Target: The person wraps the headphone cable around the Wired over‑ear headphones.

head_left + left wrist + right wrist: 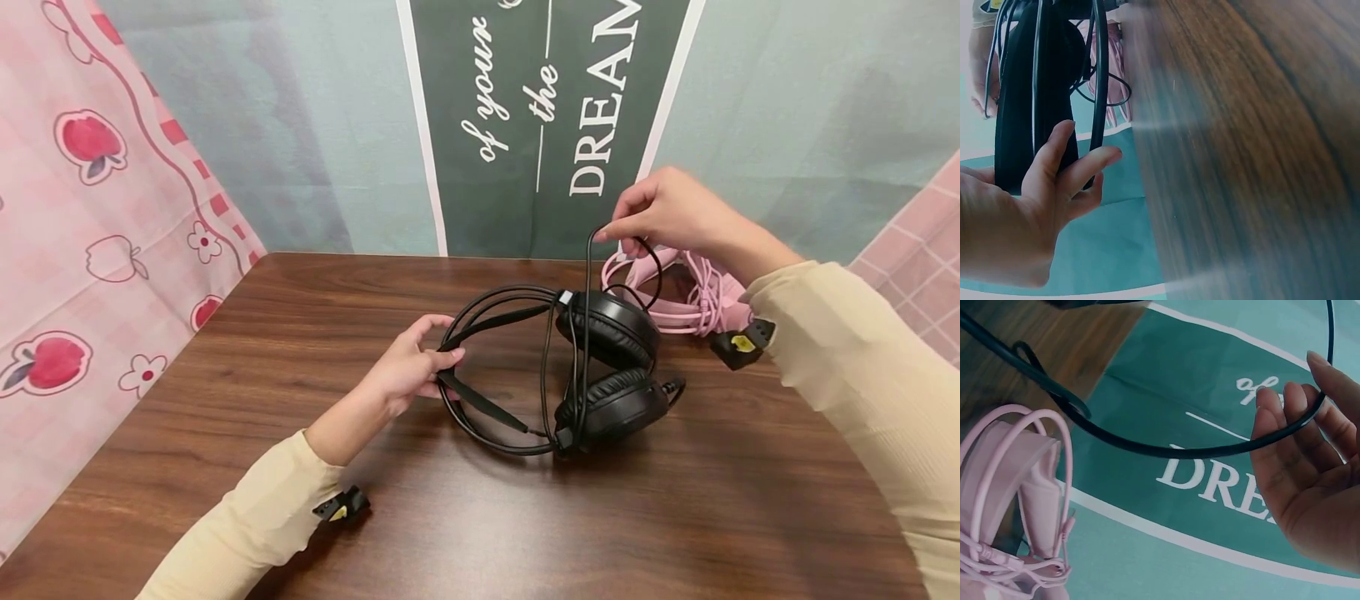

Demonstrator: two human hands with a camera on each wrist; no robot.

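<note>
A pair of black over-ear headphones (618, 414) lies on its side over the wooden table, ear cups to the right and headband to the left. My left hand (401, 367) grips the headband's top, thumb across the padded strap (1013, 119) and fingers round the thin outer bars. Above the ear cups, my right hand (675, 218) pinches the black cable (1179, 452) between thumb and fingers. From there the cable runs down across the cups in one strand and loops back behind them in another. Part of the far ear cup is hidden by the cable and the near cup.
Pink headphones (733, 304) with a bundled pink cord (1010, 565) lie at the back right, below my right forearm. Behind the brown table (315, 308) hangs a teal cloth with a dark lettered panel (495, 200). A pink patterned cloth (90, 250) hangs on the left.
</note>
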